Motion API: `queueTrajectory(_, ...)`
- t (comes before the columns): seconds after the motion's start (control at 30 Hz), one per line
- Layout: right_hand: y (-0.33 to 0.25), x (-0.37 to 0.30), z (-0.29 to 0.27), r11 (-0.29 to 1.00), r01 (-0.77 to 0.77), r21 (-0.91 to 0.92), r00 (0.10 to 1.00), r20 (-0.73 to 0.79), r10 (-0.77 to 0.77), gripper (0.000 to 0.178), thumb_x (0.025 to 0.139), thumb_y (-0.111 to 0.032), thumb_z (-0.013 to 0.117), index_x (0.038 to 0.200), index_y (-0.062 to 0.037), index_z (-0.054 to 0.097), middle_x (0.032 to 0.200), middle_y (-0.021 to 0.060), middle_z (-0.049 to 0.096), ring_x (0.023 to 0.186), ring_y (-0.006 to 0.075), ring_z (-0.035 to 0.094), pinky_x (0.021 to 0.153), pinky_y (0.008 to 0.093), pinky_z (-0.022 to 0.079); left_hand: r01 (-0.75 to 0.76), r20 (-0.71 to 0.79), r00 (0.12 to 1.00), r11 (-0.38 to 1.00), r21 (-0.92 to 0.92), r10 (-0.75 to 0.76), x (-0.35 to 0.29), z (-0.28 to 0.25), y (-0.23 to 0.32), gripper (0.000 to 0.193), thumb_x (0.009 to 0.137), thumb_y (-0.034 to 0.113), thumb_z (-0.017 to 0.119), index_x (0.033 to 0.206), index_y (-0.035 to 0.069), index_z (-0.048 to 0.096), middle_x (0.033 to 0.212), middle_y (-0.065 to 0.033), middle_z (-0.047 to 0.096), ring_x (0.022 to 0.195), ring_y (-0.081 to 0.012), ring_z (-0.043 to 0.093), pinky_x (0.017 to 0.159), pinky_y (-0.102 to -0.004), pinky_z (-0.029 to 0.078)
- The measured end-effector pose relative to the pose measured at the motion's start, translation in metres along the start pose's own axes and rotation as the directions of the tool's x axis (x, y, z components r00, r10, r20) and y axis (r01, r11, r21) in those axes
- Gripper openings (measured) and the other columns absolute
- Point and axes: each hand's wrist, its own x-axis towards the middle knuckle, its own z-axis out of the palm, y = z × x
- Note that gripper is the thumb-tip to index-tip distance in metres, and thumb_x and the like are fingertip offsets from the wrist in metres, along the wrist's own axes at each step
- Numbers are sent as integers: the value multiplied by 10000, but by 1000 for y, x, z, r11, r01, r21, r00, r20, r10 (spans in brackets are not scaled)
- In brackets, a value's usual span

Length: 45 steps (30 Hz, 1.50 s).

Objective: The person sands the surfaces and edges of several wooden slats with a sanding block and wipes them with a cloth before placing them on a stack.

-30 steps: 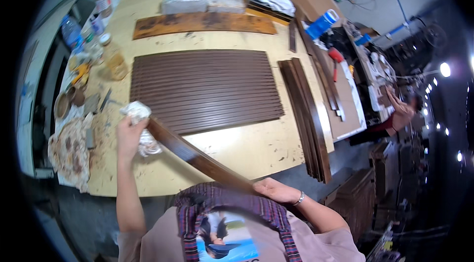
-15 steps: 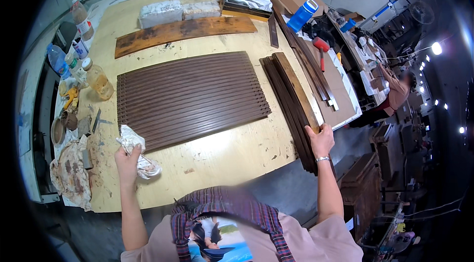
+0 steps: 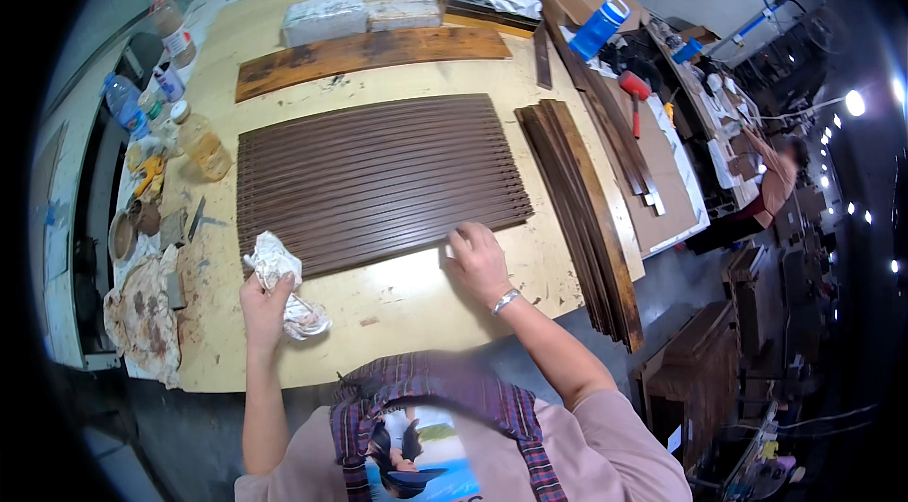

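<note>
A crumpled white rag (image 3: 275, 261) is gripped in my left hand (image 3: 265, 310), at the front left corner of the row of dark brown wooden slats (image 3: 378, 182). The slats lie side by side on the pale table. My right hand (image 3: 480, 264), with a metal band at its wrist, is at the row's front edge, towards the right. Its fingers are curled together, and whether they hold anything is hidden. Right of the row lies a stack of long dark strips (image 3: 577, 218), whose outermost strip shows a lighter brown face.
A brown stained board (image 3: 369, 58) and white wrapped blocks (image 3: 324, 20) lie behind the slats. Bottles, including a jar of amber liquid (image 3: 201, 145), and a stained cloth (image 3: 144, 318) line the left side. A red mallet (image 3: 634, 91) and blue jug (image 3: 601, 29) are at right. Another person (image 3: 777, 176) works beyond.
My right hand has let go of the outer strip in the right stack and moved left to the slats' front edge. That strip now lies against the stack. My left hand keeps the rag.
</note>
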Motion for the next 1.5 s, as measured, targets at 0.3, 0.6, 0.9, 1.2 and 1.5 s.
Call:
queueTrajectory(0.3,-16,4,16,993,46,-108,987,160,-29,197,676,-111,661,829,-82,541,791,86,495,792,274,526,723,399,461,-1,-167,986,1000,15,4,-16,-44,-9,130,886,27,626,1003,-29,621,880,-44,652,754,-86,589,662,-248,482)
queueTrajectory(0.6,-65,21,2,929,-364,70,657,726,203,300,858,-339,568,765,-60,629,793,168,648,779,361,631,711,463,484,-540,509,837,445,714,199,-45,59,20,362,811,325,658,1094,102,632,1116,-74,625,1165,-265,501,1010,-525,359)
queueTrajectory(0.9,-45,-60,-80,661,-743,106,503,741,445,259,842,-278,626,807,-27,682,654,163,624,602,272,622,584,376,468,8,-391,914,958,287,110,11,-118,-16,214,967,152,496,1053,31,649,843,-55,637,685,-115,567,624,-268,474)
queueTrajectory(1.2,-92,-22,-80,699,-705,122,614,598,515,346,766,-349,713,852,-15,689,645,161,621,586,316,609,564,370,470,-799,685,599,256,544,415,-16,70,46,280,891,76,460,1101,131,637,1225,-53,617,1272,-239,483,1134,-559,243)
queueTrajectory(1.5,-89,-50,-98,587,-810,22,489,579,653,402,695,-415,769,757,-24,696,632,147,635,564,266,620,568,356,487,-160,-68,969,819,551,236,45,-1,95,283,952,90,396,1173,8,553,976,-182,608,851,-286,609,782,-397,515)
